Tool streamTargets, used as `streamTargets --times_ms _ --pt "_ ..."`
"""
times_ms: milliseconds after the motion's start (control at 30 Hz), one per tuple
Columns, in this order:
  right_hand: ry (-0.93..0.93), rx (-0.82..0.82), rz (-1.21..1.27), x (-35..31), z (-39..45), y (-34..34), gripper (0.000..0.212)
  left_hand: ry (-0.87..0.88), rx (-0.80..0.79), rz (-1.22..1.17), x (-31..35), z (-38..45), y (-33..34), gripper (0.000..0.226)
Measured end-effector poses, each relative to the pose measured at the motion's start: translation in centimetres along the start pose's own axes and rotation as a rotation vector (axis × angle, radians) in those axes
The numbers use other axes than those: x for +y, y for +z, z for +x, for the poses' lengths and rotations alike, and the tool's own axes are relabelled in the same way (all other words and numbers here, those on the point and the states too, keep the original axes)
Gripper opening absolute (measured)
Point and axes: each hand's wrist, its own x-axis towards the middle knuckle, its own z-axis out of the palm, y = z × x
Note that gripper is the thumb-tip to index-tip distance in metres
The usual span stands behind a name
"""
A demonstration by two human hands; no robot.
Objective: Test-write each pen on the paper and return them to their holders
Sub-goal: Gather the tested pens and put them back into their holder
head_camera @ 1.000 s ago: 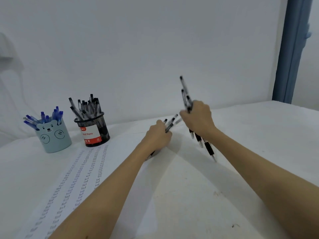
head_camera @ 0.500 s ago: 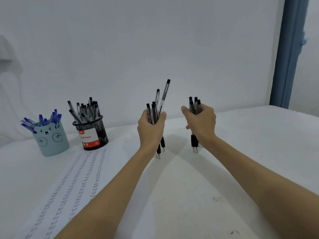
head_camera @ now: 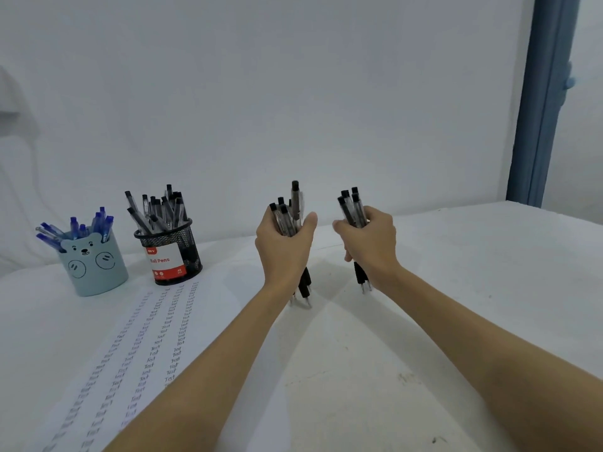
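Head view: paper already filled with test rows, left hand and right hand each clutching black pens, unreturned to mesh holder.

White table — paper, two holders

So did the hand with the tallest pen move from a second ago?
Yes. The left hand came up off the table, tipping its black pens upright, away from the black mesh holder.
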Motion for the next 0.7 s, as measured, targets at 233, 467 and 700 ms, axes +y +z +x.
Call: streamTargets --times_ms 233,467,700 --pt "-0.014 0.021 0.148 -0.9 -0.4 -0.1 0.015 -0.005 0.013 -0.041 0.4 0.2 -0.3 0.025" --pt "0.084 0.004 0.200 -0.6 -0.8 0.1 0.014 -0.076 -0.028 -0.076 -0.1 -0.4 -0.1 0.016" --pt "0.167 -0.033 0.252 -0.9 -1.0 0.1 0.022 -0.068 0.004 -0.054 0.0 -0.6 0.3 0.036"
